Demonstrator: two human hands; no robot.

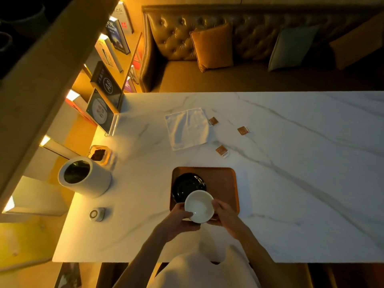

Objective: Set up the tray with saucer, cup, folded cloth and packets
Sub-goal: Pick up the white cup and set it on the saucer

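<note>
Both my forearms reach in from the near edge and meet over the near side of the tray (225, 181), where my left hand (181, 215) and right hand (225, 215) cradle the cup (199, 205) between them, fingers curled under and around its sides, each thumb up against the rim; both hands are closed on it. The cup is a smooth, white, round bowl shape with no handle showing, its mouth turned straight up at me, so it has no long axis to speak of. From here it overlaps the near right rim of the saucer (186, 186), and I cannot tell whether the two touch. The saucer is a glossy black disc lying flat on the left part of the tray, which is warm brown wood with rounded corners and a low raised lip. The cloth (187, 128) lies farther off on the white, grey-veined marble table (301, 173), a soft white square spread flat with a crease down its middle, turned slightly askew. Three small brown square packets (213, 121) (243, 130) (222, 150) lie loose to its right, apart from each other, all off the tray
</note>
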